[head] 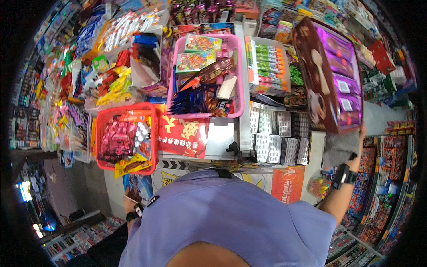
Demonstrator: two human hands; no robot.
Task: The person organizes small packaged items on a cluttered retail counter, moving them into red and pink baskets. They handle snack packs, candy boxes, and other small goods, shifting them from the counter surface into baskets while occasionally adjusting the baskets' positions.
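My right hand [360, 143] reaches out to the right with a grey cloth [341, 148] bunched in it. Both are at the near end of a brown cardboard display box [315, 76], which holds purple-wrapped packets [347, 87] and stands tilted. Whether my fingers also grip the box is hidden. Low at my left side, my left hand [131, 197] is partly in shadow, beside a blue printed packet or panel [137, 184]. A thin pale thing shows by its fingers, too unclear to name. Nearest above that hand is a red plastic basket [155, 133] of pink-wrapped sweets [115, 140].
A pink plastic basket [242, 76] holds small boxes and dark wrapped snacks. Blister packs [273, 148] stand right of a metal edge strip [245, 133]. A red printed sheet [183, 137] lies on the counter. Clear plastic tubs [110, 101] crowd the left; stocked shelves [370, 187] stand right.
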